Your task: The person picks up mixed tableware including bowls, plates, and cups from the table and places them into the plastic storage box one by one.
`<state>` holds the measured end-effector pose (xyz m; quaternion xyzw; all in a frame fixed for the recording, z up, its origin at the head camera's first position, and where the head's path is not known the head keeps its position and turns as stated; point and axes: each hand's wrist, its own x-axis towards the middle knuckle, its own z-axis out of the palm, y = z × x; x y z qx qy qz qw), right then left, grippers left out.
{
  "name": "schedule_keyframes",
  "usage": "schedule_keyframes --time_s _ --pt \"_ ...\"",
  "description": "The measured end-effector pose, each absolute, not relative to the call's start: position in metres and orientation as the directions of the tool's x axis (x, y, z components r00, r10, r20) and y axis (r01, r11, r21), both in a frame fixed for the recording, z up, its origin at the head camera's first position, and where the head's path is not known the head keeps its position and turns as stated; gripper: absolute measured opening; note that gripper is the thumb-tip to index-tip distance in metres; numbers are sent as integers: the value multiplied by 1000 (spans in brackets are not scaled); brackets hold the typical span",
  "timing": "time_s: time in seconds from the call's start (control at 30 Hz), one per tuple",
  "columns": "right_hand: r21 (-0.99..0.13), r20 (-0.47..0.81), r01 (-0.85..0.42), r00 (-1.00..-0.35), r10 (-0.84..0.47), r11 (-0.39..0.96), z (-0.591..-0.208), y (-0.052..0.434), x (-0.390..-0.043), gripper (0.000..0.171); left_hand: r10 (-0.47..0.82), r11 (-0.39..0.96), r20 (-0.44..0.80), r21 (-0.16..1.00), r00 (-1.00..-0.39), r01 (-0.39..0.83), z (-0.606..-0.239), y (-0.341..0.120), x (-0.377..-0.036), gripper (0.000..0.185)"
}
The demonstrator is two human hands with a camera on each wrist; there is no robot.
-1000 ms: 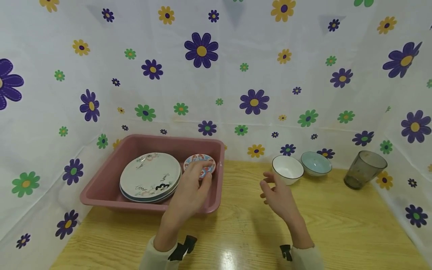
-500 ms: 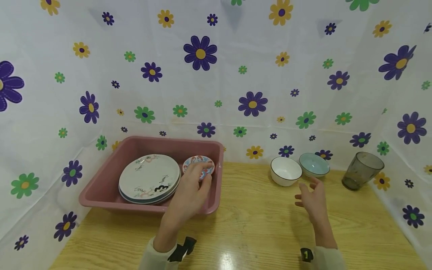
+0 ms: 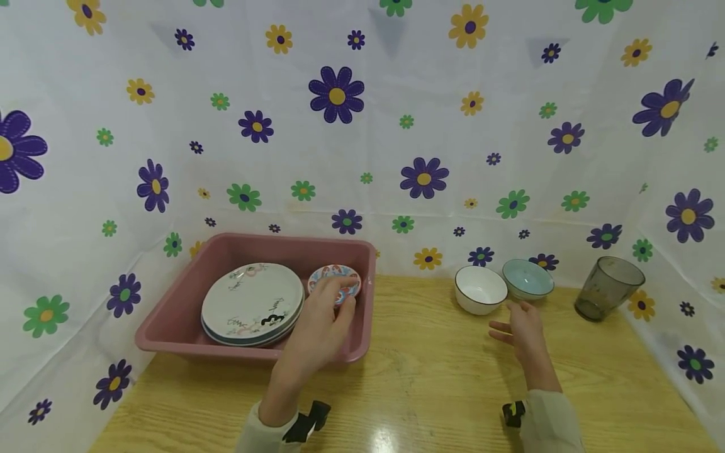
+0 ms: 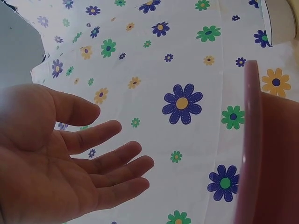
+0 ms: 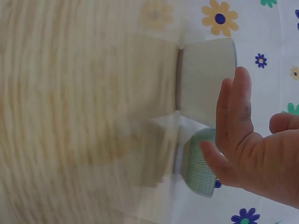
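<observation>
Seeing a white flowered sheet [image 3: 510, 94] filling the upper frame and running down both sides, and a wood-grain table [image 3: 430, 371] spreading across the lower part. Finding a pink tub [image 3: 277, 251] sitting left of centre, holding a stack of white plates [image 3: 252, 302] in its left and middle part.

Catching the left hand [image 3: 320, 324] hovering at lower centre, over the tub's right end; showing its fingers spreading loosely and gripping nothing in the left wrist view. Catching the right hand [image 3: 527, 333] hanging at lower right; showing fingers extending, thumb standing apart, holding nothing. Overlapping the bowls in the right wrist view, so leaving any contact impossible to tell.

Noting a tinted glass [image 3: 608, 289] leaning at the far right, well apart from both hands. Seeing a white bowl [image 3: 481, 289] and a pale blue bowl [image 3: 528, 280] sitting side by side right of centre, just beyond the right fingertips. Spotting a small patterned dish [image 3: 334, 270] lying in the tub's right end, partly hiding behind the left hand.

Comparing with a second ago: shifting the right hand rightward to the bowls while keeping the left in place. Judging this as reaching toward the bowls, with no dish moving yet.
</observation>
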<state>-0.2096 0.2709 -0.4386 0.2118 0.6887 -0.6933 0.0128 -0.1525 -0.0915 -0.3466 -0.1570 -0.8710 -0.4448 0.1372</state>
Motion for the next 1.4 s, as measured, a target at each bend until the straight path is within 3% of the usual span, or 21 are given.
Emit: schedule_keyframes --time_s 0.3,0.7,1.4 --pt "-916 -398 370 -887 234 -152 -454 274 -231 67 157 559 387 724 -909 405 -346 -92 -154 31" --pt "-896 -416 360 -886 204 -262 -460 270 -241 63 150 560 402 719 -903 412 -347 -93 -155 31" --pt "-889 -407 340 -894 187 -308 -462 259 -252 61 157 563 409 711 -899 422 -349 -96 -154 29"
